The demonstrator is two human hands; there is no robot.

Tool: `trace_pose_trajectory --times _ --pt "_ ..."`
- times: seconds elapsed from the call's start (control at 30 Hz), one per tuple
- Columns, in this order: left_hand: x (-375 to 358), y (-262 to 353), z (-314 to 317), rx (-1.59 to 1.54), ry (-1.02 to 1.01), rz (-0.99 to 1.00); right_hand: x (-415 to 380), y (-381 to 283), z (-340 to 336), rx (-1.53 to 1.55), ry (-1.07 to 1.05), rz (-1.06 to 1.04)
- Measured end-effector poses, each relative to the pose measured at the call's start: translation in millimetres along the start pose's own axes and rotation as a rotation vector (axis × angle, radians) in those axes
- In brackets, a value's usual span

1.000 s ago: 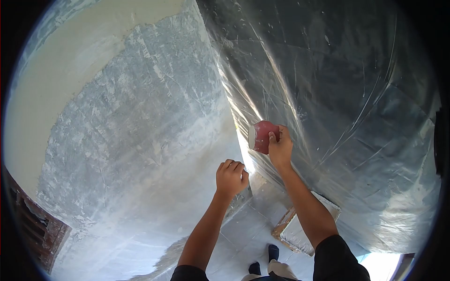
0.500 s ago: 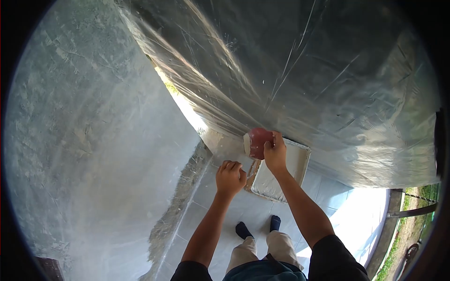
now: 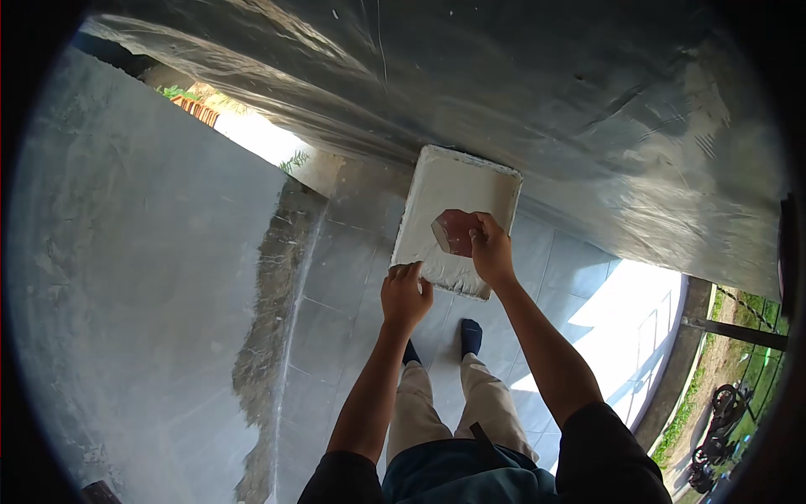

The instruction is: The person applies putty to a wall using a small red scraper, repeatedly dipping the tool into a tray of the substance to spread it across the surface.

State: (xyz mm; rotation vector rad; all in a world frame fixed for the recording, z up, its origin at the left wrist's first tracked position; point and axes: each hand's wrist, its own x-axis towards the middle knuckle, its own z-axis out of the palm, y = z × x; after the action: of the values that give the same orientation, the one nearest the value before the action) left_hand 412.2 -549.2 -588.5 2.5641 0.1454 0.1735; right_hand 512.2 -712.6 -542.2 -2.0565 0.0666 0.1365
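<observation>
My right hand [image 3: 494, 252] grips a reddish-brown, flat putty spreader [image 3: 456, 231] with a pale, putty-coated edge. The spreader is above a white rectangular tray [image 3: 513, 181], whose inside and rim are smeared with pale putty. Curled fingers show on my left hand [image 3: 405, 296], which is at the tray's near left corner; whether it grips the rim or something small is hidden.
A grey, patchily plastered wall [image 3: 168, 252] rises on the left, with a rough bare strip [image 3: 273, 302] along its foot. Plastic sheeting [image 3: 588, 109] hangs across the far side. Grey tiles [image 3: 336, 315] cover the floor; a motorcycle [image 3: 718, 428] is outside at right.
The view has shifted, so the tray appears higher and more fully. My right hand has brought the spreader from the tray's far left edge to over its middle. My left hand is now against its corner.
</observation>
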Motion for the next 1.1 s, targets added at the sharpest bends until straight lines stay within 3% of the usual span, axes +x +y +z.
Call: trace_pose_trajectory --times 0.23,0.33,0.4,0.43,0.5,0.53,0.57,0.63,0.7,0.77,1.1 --pt "-40 -4 57 -0.063 -0.114 -0.138 -28 72 -8 -0.134 -0.058 -0.028" --pt "-53 -5 78 -0.064 -0.242 -0.287 -39 100 -9 -0.175 -0.087 -0.047" --pt "-62 -7 94 -0.245 -0.337 -0.526 -43 114 -11 -0.204 -0.113 -0.072" --pt "-66 -8 103 -0.247 -0.345 -0.532 -45 119 -12 -0.231 -0.135 -0.106" --pt "-72 -13 123 -0.548 -0.342 -0.743 -48 123 -16 -0.264 -0.173 -0.115" --pt "-72 -24 138 -0.742 -0.435 -0.878 -48 124 -18 -0.291 -0.207 -0.135" --pt "-79 -29 153 -0.741 -0.440 -0.883 -48 126 -19 -0.292 -0.209 -0.129" --pt "-75 -12 148 -1.160 -0.312 -1.130 -50 131 -20 -0.319 -0.251 -0.222" --pt "-77 -7 148 -1.270 -0.323 -1.142 -53 134 -21 -0.338 -0.268 -0.230" --pt "-77 -1 150 -1.479 -0.204 -1.200 -54 135 -20 -0.353 -0.282 -0.245" --pt "-70 16 147 -1.677 -0.005 -1.235 -48 144 -6 -0.285 -0.254 -0.295"
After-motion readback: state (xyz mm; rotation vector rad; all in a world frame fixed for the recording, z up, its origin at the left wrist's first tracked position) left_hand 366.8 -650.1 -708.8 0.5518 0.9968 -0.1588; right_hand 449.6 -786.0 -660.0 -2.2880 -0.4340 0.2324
